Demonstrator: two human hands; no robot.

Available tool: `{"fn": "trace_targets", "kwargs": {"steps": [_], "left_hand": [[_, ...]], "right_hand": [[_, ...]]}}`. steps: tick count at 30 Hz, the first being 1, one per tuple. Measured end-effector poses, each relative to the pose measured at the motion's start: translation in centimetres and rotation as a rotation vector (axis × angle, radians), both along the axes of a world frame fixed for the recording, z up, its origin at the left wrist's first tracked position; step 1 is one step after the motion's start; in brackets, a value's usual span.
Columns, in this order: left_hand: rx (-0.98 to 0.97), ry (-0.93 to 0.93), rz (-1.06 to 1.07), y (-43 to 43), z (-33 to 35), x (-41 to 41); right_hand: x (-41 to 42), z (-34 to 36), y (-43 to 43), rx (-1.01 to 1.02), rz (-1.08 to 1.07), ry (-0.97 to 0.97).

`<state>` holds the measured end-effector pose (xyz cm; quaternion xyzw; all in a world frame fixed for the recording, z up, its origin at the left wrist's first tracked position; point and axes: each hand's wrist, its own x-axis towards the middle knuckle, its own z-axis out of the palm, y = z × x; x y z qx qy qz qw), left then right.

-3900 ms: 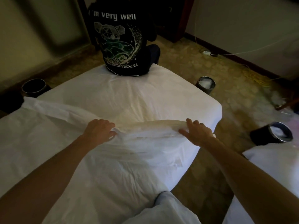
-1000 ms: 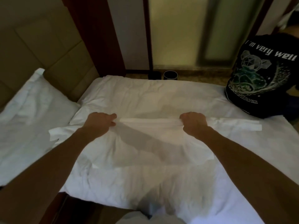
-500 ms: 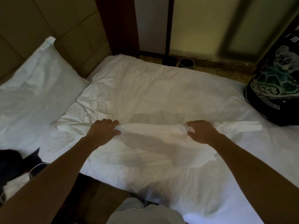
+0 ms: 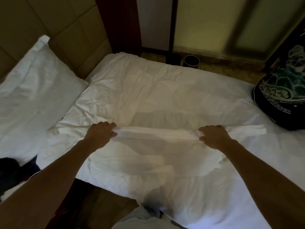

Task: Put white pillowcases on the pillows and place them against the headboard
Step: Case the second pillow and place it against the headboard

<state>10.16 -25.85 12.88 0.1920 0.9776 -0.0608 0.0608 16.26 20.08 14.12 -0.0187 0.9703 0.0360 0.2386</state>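
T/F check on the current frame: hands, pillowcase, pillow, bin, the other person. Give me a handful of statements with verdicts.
1. The left hand and the right hand both grip the pillowcase. True.
2. A pillow lies at the headboard. True.
3. The bin stands on the bed. False: it stands on the floor beyond the bed's far edge.
4. The right hand lies flat and open on the sheet. False: its fingers are curled into the bunched fabric.
5. The person in the black shirt is next to the pillow. False: that person is at the right edge of the view, and the pillow is at the left.
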Motion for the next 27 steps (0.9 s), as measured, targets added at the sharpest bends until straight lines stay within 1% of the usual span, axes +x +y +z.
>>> {"fn": "trace_targets", "kwargs": {"steps": [1,3,6,11,16,19,22,27], "left_hand": [[-0.015,-0.007,0.005,0.4,-0.1,-0.7],[-0.053,0.038,-0.053,1.1,-0.6,-1.8],[-0.031,0.091,-0.086,2.0,-1.2,-3.6],[0.129,0.032,-0.021,1.3,2.3,-9.9],[0.181,0.003,0.032,-1.3,7.0,-16.2],[0.263,0.036,0.066,-3.0,9.5,-18.1],[0.269,0.081,0.076,-4.8,10.6,-19.1],[0.319,0.160,0.162,-5.9,10.7,-19.2]], "right_hand": [[0.0,-0.3,-0.4,0.039,0.020,0.051],[0.1,-1.0,-1.2,0.099,0.022,0.163],[0.0,-0.9,-1.8,0.078,-0.018,0.259],[-4.5,2.5,-2.5,0.115,-0.138,0.306],[-10.7,7.6,-4.7,0.155,-0.123,0.413],[-13.7,10.1,-6.2,0.153,-0.104,0.464],[-16.2,11.6,-7.6,0.134,-0.080,0.498],[-20.5,11.8,-9.2,0.115,-0.016,0.497]]}}
